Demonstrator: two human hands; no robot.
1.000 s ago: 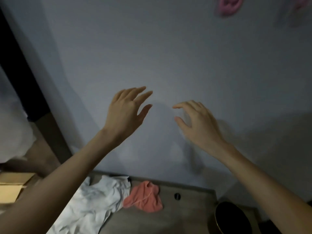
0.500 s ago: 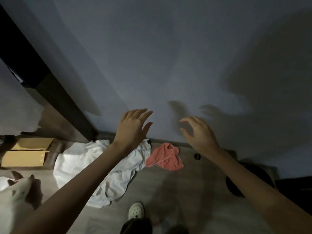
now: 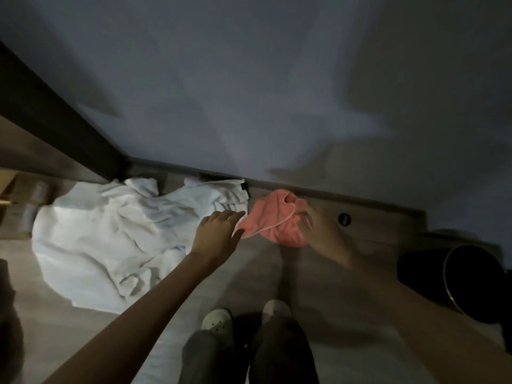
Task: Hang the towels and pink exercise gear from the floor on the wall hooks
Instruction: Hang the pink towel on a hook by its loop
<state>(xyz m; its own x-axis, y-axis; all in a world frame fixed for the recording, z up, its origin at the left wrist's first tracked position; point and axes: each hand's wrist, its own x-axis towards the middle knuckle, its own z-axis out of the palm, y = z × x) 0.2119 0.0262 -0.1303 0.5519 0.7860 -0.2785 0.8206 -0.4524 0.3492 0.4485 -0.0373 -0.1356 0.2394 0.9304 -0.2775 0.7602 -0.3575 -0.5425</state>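
Left hand: the left hand (image 3: 219, 231) is stretched forward and down, palm down, fingers loosely spread and holding nothing; its fingertips sit at the near-left corner of the pink towel (image 3: 274, 220), touching or just short of it, I cannot tell which.
Right hand: the right hand (image 3: 318, 231) is partly blurred; its fingers curl toward the towel's right edge, and whether they have pinched the cloth I cannot tell.
Pink towel: crumpled on the floor (image 3: 318, 286) close to the wall (image 3: 249, 92), lying between the two hands, just ahead of both sets of fingertips.
Long axis: the heap runs roughly from the left hand's tips up and across toward the right hand's fingers, so each hand has one end of it.
Nearer hand: the two look about equally close; the right seems slightly more over the cloth.
White towel: the white towel (image 3: 110, 234) is spread wide to the left of the left hand, its nearest fold just beside that wrist, untouched.
Judgement: the pink towel is the likely next pick, a short closing of both hands rather than a further reach.
Hooks: out of view.
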